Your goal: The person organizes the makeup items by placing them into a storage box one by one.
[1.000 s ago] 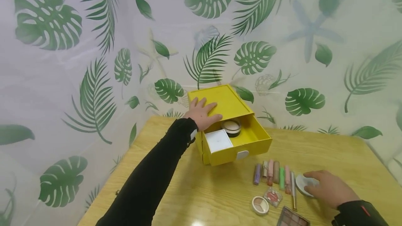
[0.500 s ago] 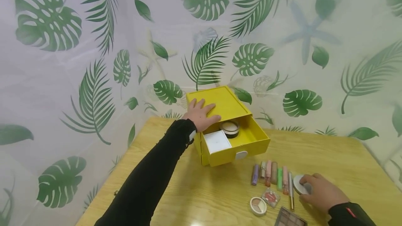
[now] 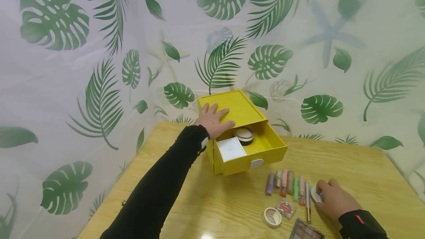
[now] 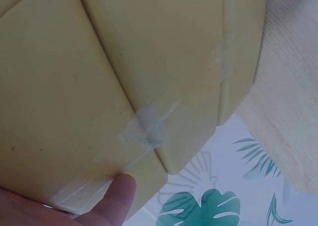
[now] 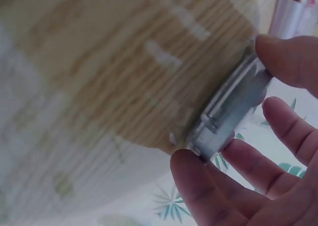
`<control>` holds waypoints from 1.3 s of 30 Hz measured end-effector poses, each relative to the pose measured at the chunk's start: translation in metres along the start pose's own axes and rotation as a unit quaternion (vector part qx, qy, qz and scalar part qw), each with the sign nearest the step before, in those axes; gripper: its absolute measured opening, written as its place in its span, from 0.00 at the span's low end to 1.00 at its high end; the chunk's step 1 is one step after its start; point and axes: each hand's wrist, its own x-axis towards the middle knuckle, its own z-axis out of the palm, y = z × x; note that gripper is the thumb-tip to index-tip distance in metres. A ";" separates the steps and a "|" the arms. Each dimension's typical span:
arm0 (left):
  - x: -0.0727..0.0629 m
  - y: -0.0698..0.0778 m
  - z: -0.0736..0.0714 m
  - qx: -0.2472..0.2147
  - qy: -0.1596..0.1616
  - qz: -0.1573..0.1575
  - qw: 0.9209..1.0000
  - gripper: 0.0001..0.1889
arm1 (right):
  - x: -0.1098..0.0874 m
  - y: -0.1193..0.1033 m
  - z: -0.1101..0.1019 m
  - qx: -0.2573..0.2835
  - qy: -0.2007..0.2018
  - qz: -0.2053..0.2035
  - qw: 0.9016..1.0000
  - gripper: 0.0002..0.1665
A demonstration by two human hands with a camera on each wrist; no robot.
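On the top left edge of a yellow drawer box rests my left hand, fingers spread and fairly straight. The left wrist view shows one fingertip against the taped box side. The box's drawer stands pulled out, with a white square box and a round jar inside. My right hand pinches a round silvery compact by its edges, between thumb and fingers. In the right wrist view the compact is tilted edge-on; the hand partly hides it in the head view.
Left of the right hand lie a slim silver tube and a row of several cosmetic tubes. Nearer are a clear square blush case, a round three-colour palette and a brown palette. A leaf-patterned sheet hangs behind the wooden table.
My right hand has gone from lying over the compact to pinching its edges, and the compact has tilted up. The left hand stays on the box.
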 end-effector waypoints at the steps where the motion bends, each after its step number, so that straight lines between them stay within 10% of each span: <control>1: 0.000 0.000 0.000 -0.002 -0.001 0.001 1.000 0.38 | -0.001 0.002 -0.001 0.003 -0.005 0.001 1.000 0.21; 6: 0.001 0.001 0.001 0.000 -0.001 0.001 1.000 0.37 | -0.006 0.003 -0.014 0.018 -0.008 0.005 1.000 0.26; 15: 0.000 0.002 0.000 -0.001 -0.001 0.003 1.000 0.37 | -0.020 -0.035 -0.063 0.052 0.108 -0.046 0.992 0.26; 28: -0.001 0.003 0.001 -0.001 -0.001 0.000 1.000 0.37 | -0.038 -0.110 -0.126 0.063 0.248 -0.182 0.949 0.18; 39: -0.002 0.004 0.001 -0.003 0.001 0.002 1.000 0.37 | -0.020 -0.160 -0.137 0.050 0.248 -0.262 0.931 0.12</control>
